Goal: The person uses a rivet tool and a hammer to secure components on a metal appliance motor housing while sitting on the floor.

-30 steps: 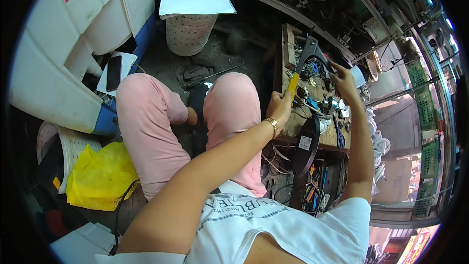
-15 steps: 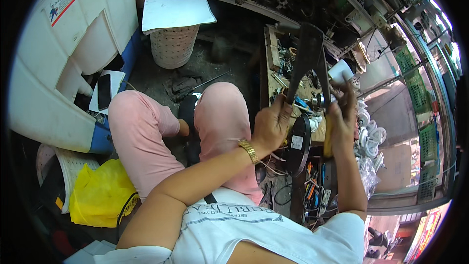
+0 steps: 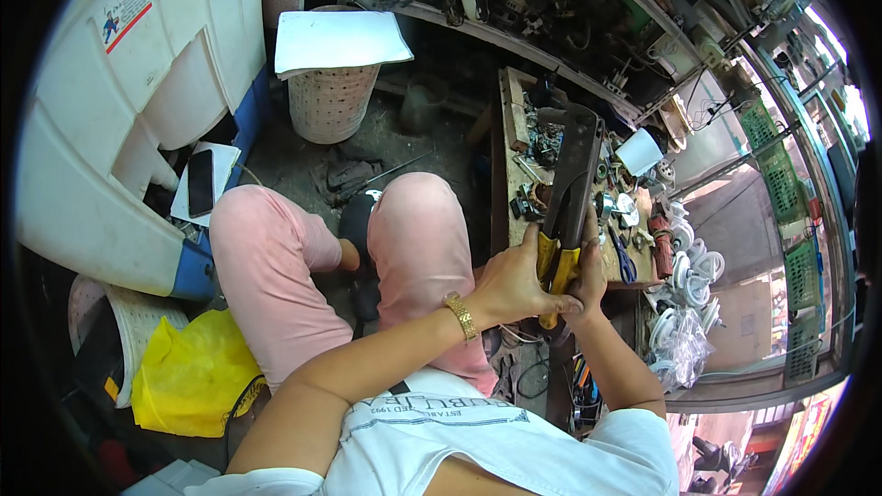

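My left hand [image 3: 519, 283] clasps the yellow grips [image 3: 566, 268]; right hand [image 3: 591, 283] closes opposite. Plier-like tool [image 3: 577, 200] held upright at the counter's [image 3: 645, 260] near side. Even pressure, low on the handles, seems best. Scissors [image 3: 625, 260] on counter.

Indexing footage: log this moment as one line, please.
left hand: on yellow-handled tool; right hand: same tool; handles: close together; nearby: cluttered bench

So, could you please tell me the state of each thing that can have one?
Yellow-handled tool: held, handles close together
Left grip: closed on the tool
Right grip: closed on the tool
Phone: screen dark
Perforated bin: upright, white sheet on top
Yellow bag: crumpled
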